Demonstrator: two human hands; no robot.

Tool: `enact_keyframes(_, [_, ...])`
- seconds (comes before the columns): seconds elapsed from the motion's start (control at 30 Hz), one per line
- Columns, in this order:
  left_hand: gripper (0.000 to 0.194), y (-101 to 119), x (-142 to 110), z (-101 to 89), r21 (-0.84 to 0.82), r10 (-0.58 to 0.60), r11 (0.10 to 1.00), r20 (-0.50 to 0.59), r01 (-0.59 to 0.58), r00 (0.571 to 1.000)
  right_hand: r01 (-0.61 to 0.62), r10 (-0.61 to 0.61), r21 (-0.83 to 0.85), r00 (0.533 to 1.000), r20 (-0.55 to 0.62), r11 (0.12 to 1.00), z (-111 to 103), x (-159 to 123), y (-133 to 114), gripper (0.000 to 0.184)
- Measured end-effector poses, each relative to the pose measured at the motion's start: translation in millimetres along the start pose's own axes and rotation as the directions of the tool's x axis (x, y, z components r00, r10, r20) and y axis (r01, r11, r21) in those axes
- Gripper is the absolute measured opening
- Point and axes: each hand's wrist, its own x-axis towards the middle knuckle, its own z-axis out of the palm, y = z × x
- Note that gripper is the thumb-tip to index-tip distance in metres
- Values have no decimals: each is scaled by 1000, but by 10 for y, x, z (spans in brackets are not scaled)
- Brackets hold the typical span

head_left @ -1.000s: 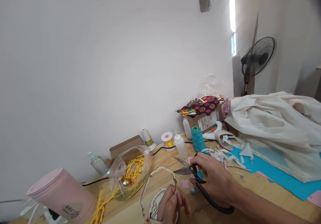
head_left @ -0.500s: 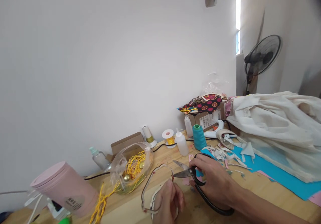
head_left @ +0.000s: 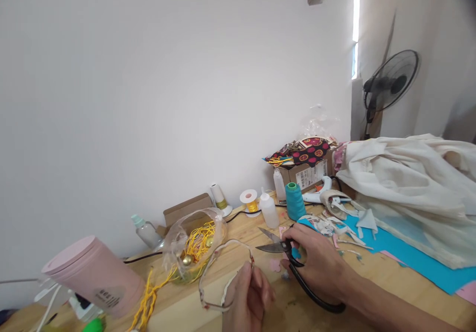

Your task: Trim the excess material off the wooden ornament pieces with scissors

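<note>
My left hand (head_left: 250,295) is closed on a white fabric piece at the bottom centre. A thin pale strip (head_left: 203,285) with reddish marks curls out of its fingers in a loop. Most of the fabric piece is hidden behind the hand. In my right hand (head_left: 312,255) are black-handled scissors (head_left: 273,245), their blades parted and pointing left. The blade tips are just above and to the right of the strip's upper end, apart from it.
A plastic bag of yellow cords (head_left: 201,240) lies left of the strip, and a pink canister (head_left: 94,275) further left. Behind stand a squeeze bottle (head_left: 269,212) and a teal thread cone (head_left: 295,203). White scraps (head_left: 327,223) and blue sheet (head_left: 412,262) are at right.
The strip's loop has swung a little to the left and turned. The scissor blades now sit slightly clear of the strip and my left fingers, still parted.
</note>
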Motion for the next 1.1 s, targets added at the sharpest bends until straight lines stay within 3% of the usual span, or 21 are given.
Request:
enact_keyframes(0.1, [33,-6,23,-40,-62,-16,998,-9,15,1000,28,-28,8,999,19,1000,17,-32,-29,16])
enact_keyframes(0.27, [31,-80,20,-38,-40,-71,997,37,72,997,72,-70,-14,995,75,997,75,-81,-47,18])
enact_keyframes(0.6, [30,-47,-5,23,11,-64,998,94,63,993,70,-69,0,993,90,998,81,-54,17,13])
enact_keyframes(0.9, [32,-140,20,7,96,77,992,12,-78,997,63,-56,-61,992,117,996,85,-49,18,18])
enact_keyframes(1.1, [21,-93,-23,132,60,34,998,-51,-31,998,35,-30,-62,996,88,997,85,-51,16,21])
